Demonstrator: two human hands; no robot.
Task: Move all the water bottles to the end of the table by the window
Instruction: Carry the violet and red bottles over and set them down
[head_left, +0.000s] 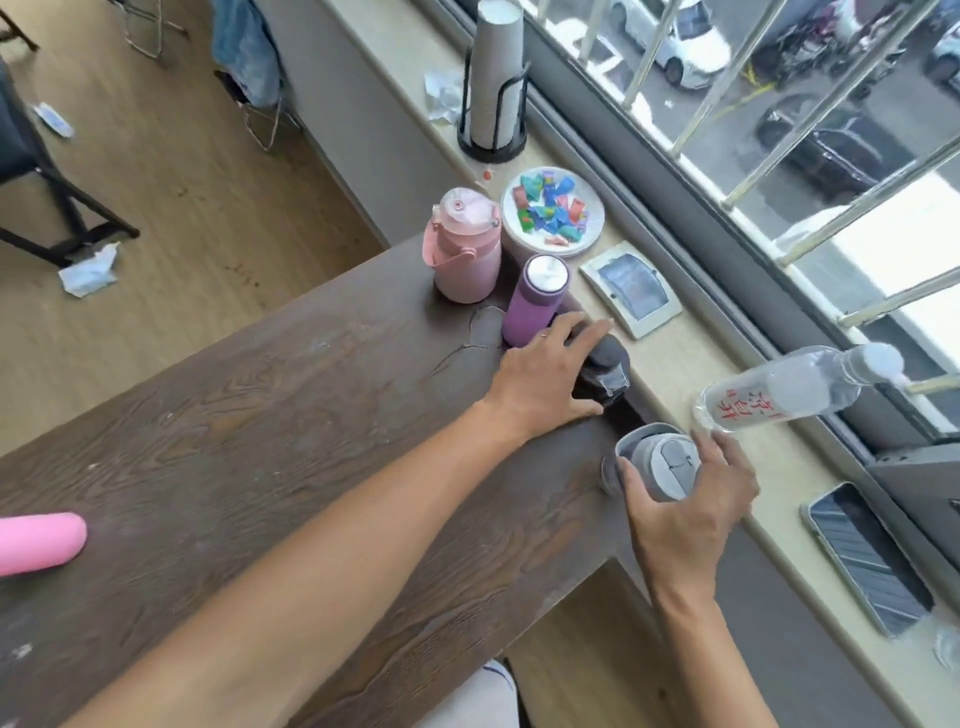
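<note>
At the window end of the dark wooden table (260, 415) stand a pale pink bottle with a handle (467, 260) and a purple bottle with a silver cap (530, 306). My left hand (540, 379) is wrapped over a dark grey bottle (608, 369) beside the purple one. Close to the table's corner, my right hand (685, 509) grips the lid of a light grey bottle (665, 462) from above. A clear plastic bottle with red lettering (779, 389) is on the window sill (691, 364). Another pink bottle (41, 540) lies on the table at the far left.
The sill holds a plate of wrapped sweets (592, 234), a stack of paper cups in a black holder (493, 88), a small framed panel (631, 288) and a phone (867, 556). Chairs and scraps of litter are on the wooden floor to the left.
</note>
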